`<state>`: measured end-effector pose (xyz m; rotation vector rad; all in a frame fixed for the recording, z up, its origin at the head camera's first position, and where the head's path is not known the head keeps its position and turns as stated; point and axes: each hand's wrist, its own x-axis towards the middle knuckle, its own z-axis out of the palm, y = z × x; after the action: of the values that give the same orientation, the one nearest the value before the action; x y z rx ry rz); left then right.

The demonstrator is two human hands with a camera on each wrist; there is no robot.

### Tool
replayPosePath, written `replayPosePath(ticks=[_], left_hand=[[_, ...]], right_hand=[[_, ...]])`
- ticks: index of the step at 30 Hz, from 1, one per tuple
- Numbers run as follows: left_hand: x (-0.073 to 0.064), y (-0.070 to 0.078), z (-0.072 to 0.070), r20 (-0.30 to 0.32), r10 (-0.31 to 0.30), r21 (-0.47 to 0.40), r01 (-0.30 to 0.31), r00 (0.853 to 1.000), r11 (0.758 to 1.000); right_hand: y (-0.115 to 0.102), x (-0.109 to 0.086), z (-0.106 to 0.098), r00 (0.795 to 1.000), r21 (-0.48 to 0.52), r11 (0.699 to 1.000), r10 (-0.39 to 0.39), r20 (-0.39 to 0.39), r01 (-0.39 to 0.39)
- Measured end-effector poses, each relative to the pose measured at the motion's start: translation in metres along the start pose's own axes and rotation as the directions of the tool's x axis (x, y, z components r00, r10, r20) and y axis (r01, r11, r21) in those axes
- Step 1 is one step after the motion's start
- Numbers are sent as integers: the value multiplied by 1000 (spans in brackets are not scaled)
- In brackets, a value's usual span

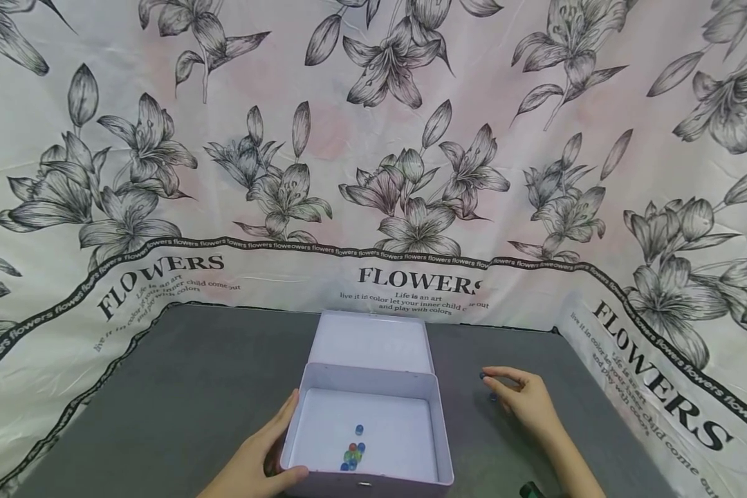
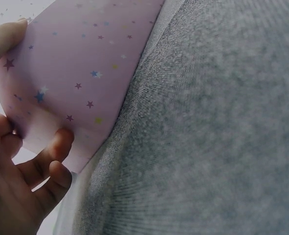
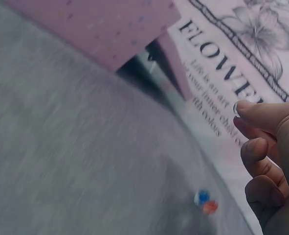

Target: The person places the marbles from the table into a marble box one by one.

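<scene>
A pale lilac metal box (image 1: 369, 477) with small printed stars stands on the grey tabletop, its lid (image 1: 373, 340) laid back behind it. My left hand (image 1: 258, 449) holds the box at its left front corner, thumb at the front and fingers along the side. Several glass marbles (image 1: 353, 456), blue, red and green, lie on the box floor, with one blue marble (image 1: 359, 429) behind the others. To the right of the box, my right hand (image 1: 526, 401) pinches a small dark-blue marble (image 1: 483, 375) between thumb and forefinger. Under that hand, a blue marble (image 3: 203, 197) and an orange-red marble (image 3: 210, 207) lie side by side.
A flower-printed cloth (image 1: 411, 173) hangs behind the table and along both sides. The grey tabletop (image 1: 211, 373) spreads out on either side of the box. A dark green object (image 1: 531, 490) shows at the bottom edge by the right forearm.
</scene>
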<state>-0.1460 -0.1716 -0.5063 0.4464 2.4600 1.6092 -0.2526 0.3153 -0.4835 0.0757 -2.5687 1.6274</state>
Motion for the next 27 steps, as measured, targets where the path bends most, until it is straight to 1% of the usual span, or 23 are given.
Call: replayPosePath(ticks=[5,11,15,17,23,27], left_hand=[[-1,1,0,1,9,-9,-9,1000,1000],[0,0,-1,10,13,-25,-13,1000,1000],[2,-3,-2,18,45,-34,-45,999,998],[3,-4,-2,20,50,-35,-50,999,998],[0,-2,-2,13,33,1,-33,999,999],[1,-3,-3,16,42,-13,-42,999,999]], right_hand=[[-21,11,9,999,-21,998,-53,11,53],[-46,23,25,993,8,993,-115,39,114],[-61,32,35,988,15,989,-150,40,149],[-67,36,40,985,25,986,-168,45,167],[-89,44,51,982,63,983,-179,66,175],[-101,49,58,978,86,979,-190,87,183]])
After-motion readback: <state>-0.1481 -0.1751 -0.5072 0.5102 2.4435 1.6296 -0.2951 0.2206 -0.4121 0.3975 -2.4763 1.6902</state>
